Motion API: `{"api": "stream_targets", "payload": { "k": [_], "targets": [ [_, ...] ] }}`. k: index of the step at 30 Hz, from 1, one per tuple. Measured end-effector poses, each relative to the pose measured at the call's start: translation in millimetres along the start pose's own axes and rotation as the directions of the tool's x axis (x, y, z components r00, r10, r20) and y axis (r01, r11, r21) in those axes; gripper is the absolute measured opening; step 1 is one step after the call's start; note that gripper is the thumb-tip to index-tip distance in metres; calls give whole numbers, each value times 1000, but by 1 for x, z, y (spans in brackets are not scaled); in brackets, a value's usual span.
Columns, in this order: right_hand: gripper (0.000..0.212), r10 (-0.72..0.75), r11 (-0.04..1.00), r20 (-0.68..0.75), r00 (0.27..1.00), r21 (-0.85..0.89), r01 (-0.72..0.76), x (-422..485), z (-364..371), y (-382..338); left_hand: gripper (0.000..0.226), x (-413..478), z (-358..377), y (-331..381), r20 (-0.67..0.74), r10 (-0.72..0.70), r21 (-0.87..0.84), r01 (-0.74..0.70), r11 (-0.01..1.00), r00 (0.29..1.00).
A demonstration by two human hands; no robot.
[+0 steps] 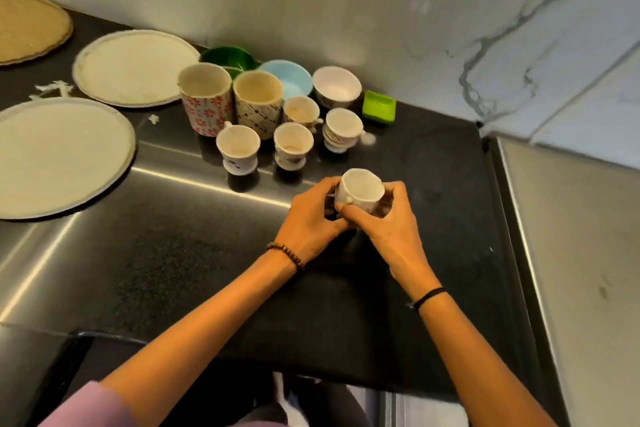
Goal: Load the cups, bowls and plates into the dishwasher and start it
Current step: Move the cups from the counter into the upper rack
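Collection stage: left hand (308, 218) and right hand (388, 229) both curl around one small cup (360, 192); next, carry it to the dishwasher.

The green bowl (228, 57) sits mostly hidden behind the floral mug (205, 104) and the patterned mug (258, 100). The left hand (308, 218) and right hand (386, 227) cover the small cup's (360, 188) lower half. The picture's left edge cuts off the woven mat (29, 28) and the nearest plate (59, 156).
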State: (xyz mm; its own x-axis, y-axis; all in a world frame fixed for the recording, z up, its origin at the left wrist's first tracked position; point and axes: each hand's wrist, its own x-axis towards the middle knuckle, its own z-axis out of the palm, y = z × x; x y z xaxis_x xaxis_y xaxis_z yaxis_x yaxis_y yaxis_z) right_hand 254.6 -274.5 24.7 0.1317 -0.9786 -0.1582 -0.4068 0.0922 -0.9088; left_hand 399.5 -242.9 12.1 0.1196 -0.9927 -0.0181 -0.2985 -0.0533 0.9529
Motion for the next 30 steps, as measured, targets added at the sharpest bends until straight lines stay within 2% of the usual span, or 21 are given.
{"api": "stream_targets", "payload": {
  "k": [5,14,20,30],
  "targets": [
    [63,82,991,-87,993,111,-73,-41,-39,23,58,-24,35,17,170,-8,-51,17,999,985],
    [60,94,989,-269,959,136,-59,-133,-116,71,56,-83,121,46,391,64,-37,-54,998,918],
    [61,105,985,-305,947,162,-57,-207,-173,115,57,-155,186,67,442,74,-34,-65,997,894],
    [56,173,957,-247,953,271,-104,-335,-279,216,61,-280,325,74,505,13,60,-50,997,863]
  ]
}}
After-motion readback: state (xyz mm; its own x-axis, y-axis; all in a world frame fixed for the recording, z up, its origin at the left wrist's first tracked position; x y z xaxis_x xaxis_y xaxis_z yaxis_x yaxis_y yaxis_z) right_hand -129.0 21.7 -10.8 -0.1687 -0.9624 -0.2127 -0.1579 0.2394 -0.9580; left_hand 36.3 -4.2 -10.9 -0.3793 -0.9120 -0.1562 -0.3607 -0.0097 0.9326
